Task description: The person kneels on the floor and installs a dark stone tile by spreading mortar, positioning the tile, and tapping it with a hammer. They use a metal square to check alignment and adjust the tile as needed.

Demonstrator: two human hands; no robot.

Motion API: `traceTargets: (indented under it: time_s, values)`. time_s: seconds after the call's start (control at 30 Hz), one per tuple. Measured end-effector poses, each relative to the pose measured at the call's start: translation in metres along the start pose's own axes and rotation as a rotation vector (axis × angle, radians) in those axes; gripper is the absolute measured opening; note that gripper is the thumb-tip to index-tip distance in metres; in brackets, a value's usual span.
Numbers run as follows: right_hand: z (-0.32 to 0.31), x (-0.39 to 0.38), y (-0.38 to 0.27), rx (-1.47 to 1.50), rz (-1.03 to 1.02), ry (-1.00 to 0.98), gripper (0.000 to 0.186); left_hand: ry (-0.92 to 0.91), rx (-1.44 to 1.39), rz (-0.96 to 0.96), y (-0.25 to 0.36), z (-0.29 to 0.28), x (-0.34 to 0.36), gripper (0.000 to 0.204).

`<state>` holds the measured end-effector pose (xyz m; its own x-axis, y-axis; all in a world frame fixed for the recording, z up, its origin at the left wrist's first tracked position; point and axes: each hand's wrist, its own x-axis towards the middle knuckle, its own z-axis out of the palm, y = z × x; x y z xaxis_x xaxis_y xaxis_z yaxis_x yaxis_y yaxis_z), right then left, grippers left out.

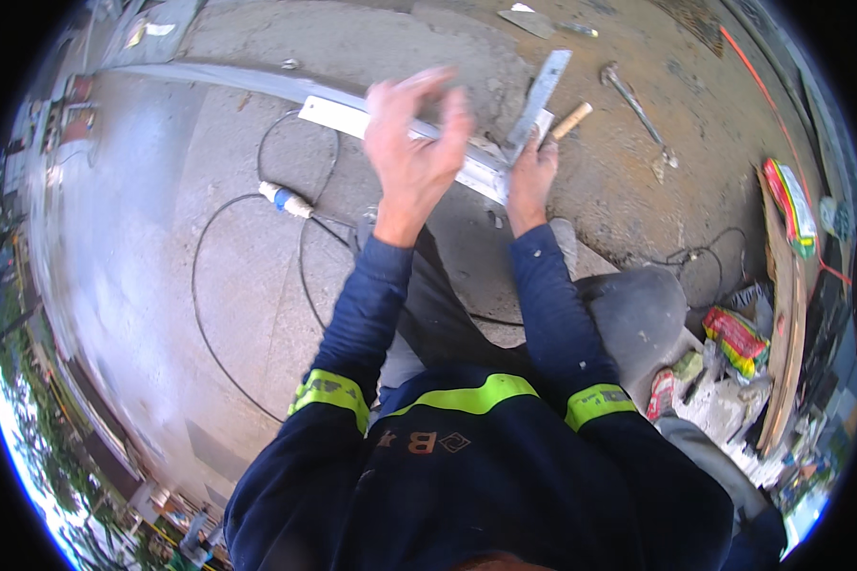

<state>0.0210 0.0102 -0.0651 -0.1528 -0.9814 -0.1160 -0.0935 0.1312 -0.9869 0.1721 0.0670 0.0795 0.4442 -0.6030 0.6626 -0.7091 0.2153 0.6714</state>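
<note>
My left hand (411, 162) is raised over a long white strip (331, 116) lying along a step edge. Its fingers are curled and blurred, so I cannot tell whether they hold anything. My right hand (529, 186) grips a metal square (541, 95) at the strip's right end, the blade angled up and away. A wooden handle (571, 120) sticks out just beyond those fingers. A hammer (635, 103) lies to the right, and a flat grey trowel-like piece (529, 21) lies at the far side.
A cable connector (286, 199) with looped black cable is at the left. On the right are red-yellow bags (788, 200), wooden boards (783, 343), debris and an orange cord (747, 63). My bent right knee (643, 324) is beside that arm.
</note>
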Motion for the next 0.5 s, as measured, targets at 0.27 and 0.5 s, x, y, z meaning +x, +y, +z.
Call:
traceTargets:
  time_s: [0.27, 0.5]
  values:
    - [0.000, 0.000, 0.004, 0.005, -0.022, 0.044, 0.047, 0.188, -0.468, -1.108, -0.076, -0.024, -0.093, 0.049]
    - [0.002, -0.003, 0.002, 0.072, -0.051, 0.036, 0.046, 0.113, -0.592, -0.986, -0.096, -0.003, -0.082, 0.039]
